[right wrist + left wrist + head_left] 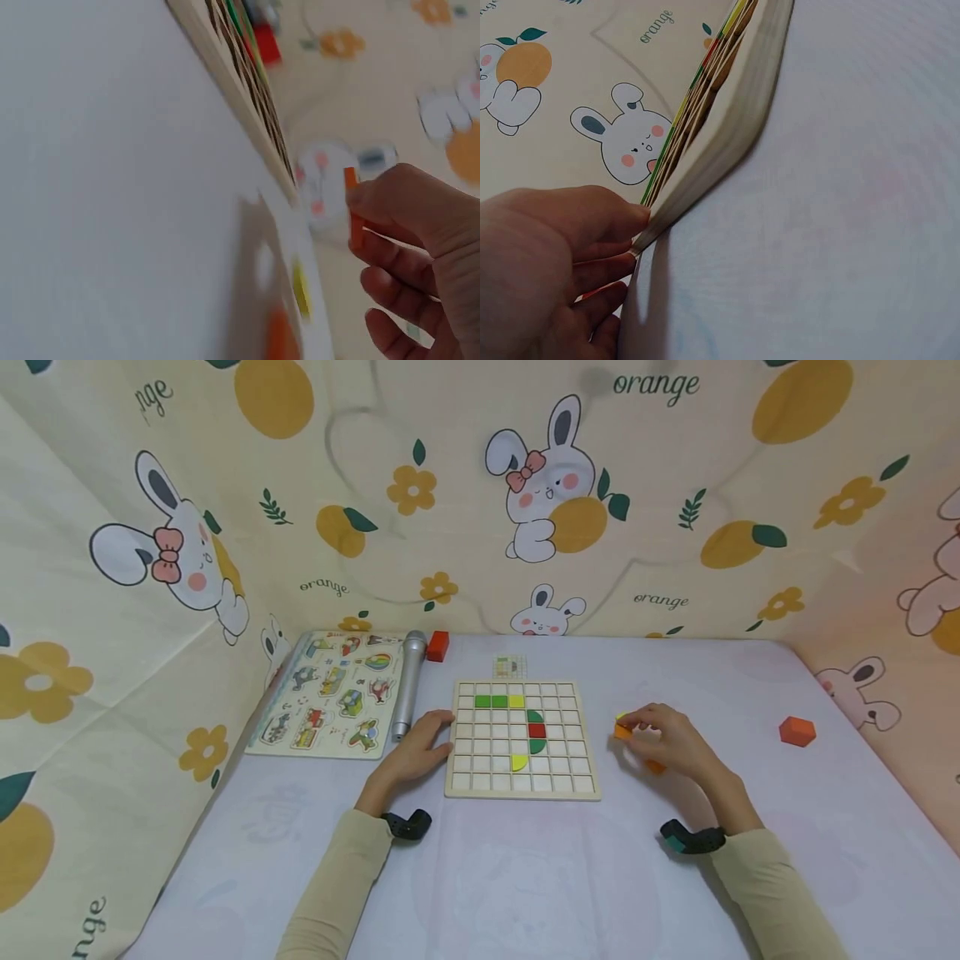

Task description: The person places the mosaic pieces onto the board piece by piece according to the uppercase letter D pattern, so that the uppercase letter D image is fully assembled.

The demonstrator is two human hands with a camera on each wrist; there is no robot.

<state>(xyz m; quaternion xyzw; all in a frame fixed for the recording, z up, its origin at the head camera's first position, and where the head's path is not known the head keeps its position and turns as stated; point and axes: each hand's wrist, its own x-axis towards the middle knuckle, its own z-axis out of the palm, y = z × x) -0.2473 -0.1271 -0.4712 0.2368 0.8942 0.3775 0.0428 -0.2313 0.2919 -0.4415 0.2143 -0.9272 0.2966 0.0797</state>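
Observation:
A wooden grid board (467, 766) lies flat on the table, with green, yellow and red pieces in some of its squares. My left hand (422, 747) rests against its left edge, thumb and fingertips touching the rim; in the left wrist view the board's thick side (727, 135) shows beside the thumb. To the right of the board my right hand (670, 745) pinches a thin orange tile (355, 210) between thumb and fingers. Another orange piece (656, 767) lies on the table below that hand, and a yellow piece (300, 289) shows near it.
A picture puzzle board (262, 739) lies at the left, with a silver microphone (408, 681) along its right side. One red block (438, 646) is behind it, and an orange-red block (797, 732) sits far right. A small pattern card (510, 666) lies behind the grid board.

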